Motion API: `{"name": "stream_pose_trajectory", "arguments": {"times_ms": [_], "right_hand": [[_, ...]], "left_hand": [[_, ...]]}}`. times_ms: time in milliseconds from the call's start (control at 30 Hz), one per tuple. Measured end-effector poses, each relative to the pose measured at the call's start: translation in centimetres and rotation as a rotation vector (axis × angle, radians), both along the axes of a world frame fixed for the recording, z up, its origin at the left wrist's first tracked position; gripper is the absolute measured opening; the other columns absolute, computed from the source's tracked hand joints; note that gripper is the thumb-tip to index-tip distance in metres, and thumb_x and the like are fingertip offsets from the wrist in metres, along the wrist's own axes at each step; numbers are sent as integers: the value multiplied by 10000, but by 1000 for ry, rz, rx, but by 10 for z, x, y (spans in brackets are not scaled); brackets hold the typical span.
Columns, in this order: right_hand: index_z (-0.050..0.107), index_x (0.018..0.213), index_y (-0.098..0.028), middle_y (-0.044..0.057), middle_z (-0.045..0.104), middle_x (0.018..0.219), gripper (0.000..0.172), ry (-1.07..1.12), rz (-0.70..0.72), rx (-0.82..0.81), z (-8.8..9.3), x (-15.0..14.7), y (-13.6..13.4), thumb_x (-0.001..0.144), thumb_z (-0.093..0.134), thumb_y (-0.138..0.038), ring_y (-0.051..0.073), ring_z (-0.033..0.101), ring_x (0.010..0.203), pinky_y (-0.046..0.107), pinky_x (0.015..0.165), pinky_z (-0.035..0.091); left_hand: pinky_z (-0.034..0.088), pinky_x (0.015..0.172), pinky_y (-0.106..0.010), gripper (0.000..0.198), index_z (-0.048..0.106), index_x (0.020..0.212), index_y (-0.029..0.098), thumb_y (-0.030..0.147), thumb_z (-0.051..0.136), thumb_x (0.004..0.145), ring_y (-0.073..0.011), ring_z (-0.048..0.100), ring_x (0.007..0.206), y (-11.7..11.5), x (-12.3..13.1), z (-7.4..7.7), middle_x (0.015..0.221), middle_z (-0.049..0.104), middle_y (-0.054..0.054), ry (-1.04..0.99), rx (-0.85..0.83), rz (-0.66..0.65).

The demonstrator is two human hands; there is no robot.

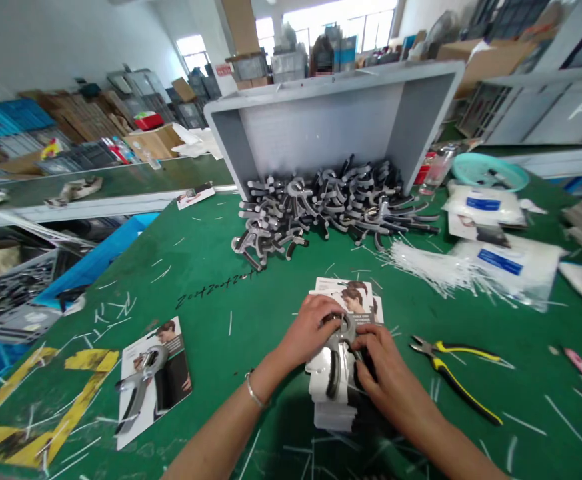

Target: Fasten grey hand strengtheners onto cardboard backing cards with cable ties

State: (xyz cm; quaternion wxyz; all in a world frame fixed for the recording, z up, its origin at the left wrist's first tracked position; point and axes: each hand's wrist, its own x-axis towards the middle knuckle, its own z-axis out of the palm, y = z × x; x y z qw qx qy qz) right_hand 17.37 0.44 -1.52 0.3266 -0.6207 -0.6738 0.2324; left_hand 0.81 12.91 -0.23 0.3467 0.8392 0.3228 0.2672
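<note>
Hands meet on a grip point(339, 347) atop a card stack point(355, 293), middle of the table point(211, 267).
Far left lies a carded grip point(153, 377). The left hand point(313, 327) curls its fingers over the grip's head. The right hand point(381, 363) presses closed fingers on the handles (thumb hidden). Pliers point(458, 373) lie just right. Behind, a grip pile point(331, 207) spills from the bin point(321, 120).

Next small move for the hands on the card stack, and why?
Probably press the grey-and-black hand gripper flat on the top white printed card: left hand and right hand both grip it there, and the far-left card carries one lying flat.
</note>
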Motion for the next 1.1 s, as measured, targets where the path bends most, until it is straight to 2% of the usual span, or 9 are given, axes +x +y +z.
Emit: {"name": "stream_pose_trajectory", "arguments": {"times_ms": [167,267,400,533,667,900,1100], "right_hand": [[614,1029,-284,90,521,1180,229,-56,38,12,4,5,-4,856,575,-138,287,513,1122,502,963,473],[669,932,-279,77,573,1048,110,-66,94,10,5,5,2,883,610,-199,271,538,999,465,877,487],[669,835,-245,61,602,953,84,55,22,69,0,4,18,901,616,-255,255,541,969,431,874,451],[663,798,-238,52,635,1046,121,184,-64,80,-5,4,31,892,627,-305,263,541,1059,439,939,398],[663,789,-240,54,619,1187,162,201,-65,49,-5,5,31,902,610,-344,272,516,1165,462,1000,345],[684,816,-237,68,498,1416,228,86,80,-2,-4,10,27,943,537,-357,298,395,1344,521,1068,311],[684,834,-234,69,440,1480,220,33,152,2,-4,12,28,951,535,-346,295,338,1401,550,1106,256]], "left_hand": [[408,946,-356,88,719,926,220,207,646,879,-204,584,986,-14,2,-3,938,724,-30,-90,-127,18],[426,929,-352,110,736,946,223,225,648,881,-204,589,975,-18,0,-8,920,730,-36,-123,-145,41],[431,946,-361,125,736,964,225,258,637,895,-199,615,976,-22,-2,-13,945,740,-43,-160,-130,38],[426,963,-375,119,734,957,226,251,633,899,-201,621,989,-27,-2,-19,951,737,-44,-177,-91,52],[416,986,-378,113,743,937,231,228,640,891,-202,602,1050,-29,-2,-21,1039,713,-49,-182,-89,107],[428,980,-371,122,751,934,236,233,639,883,-202,587,1062,-27,-1,-22,1042,685,-46,-168,-173,154],[422,983,-377,129,754,938,236,215,640,882,-202,587,1048,-27,-1,-22,1015,680,-47,-173,-180,155]]}}
